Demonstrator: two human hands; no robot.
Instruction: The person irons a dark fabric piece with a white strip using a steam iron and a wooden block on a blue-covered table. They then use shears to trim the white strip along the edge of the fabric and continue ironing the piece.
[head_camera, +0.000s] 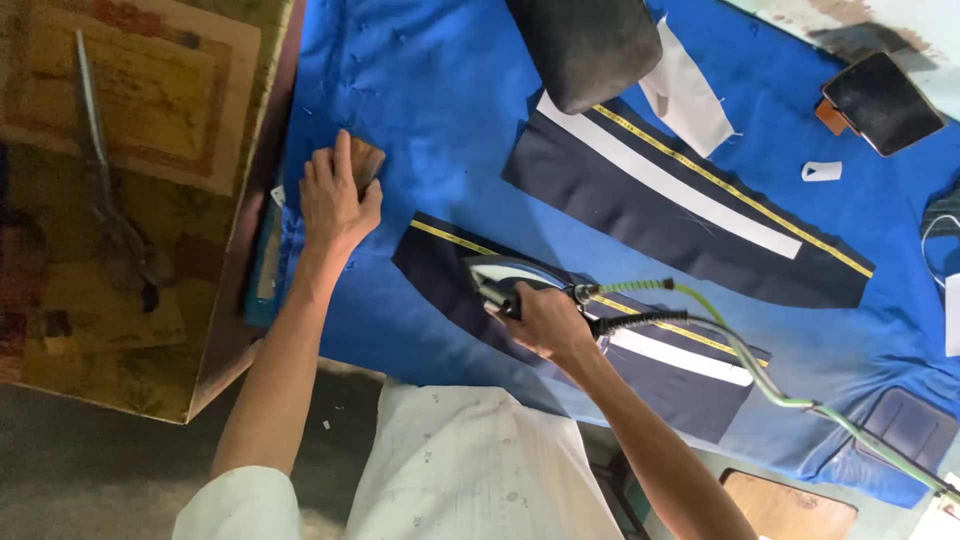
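Note:
My right hand (545, 322) grips the handle of a steam iron (500, 280) that rests on a dark navy fabric piece (440, 262) with a yellow stripe and a white strip. My left hand (335, 200) lies on the blue cloth cover (440, 90), fingers closed over a small brown wooden block (365, 160). A second, longer navy piece (680, 215) with a white band and yellow stripe lies further out on the cloth.
Long scissors (100, 160) lie on a patterned board at left. A dark padded block (585, 45) sits at the top. A green hose and black cord (740, 355) run right from the iron. A phone (880, 100) and white fabric scraps (690, 95) lie at right.

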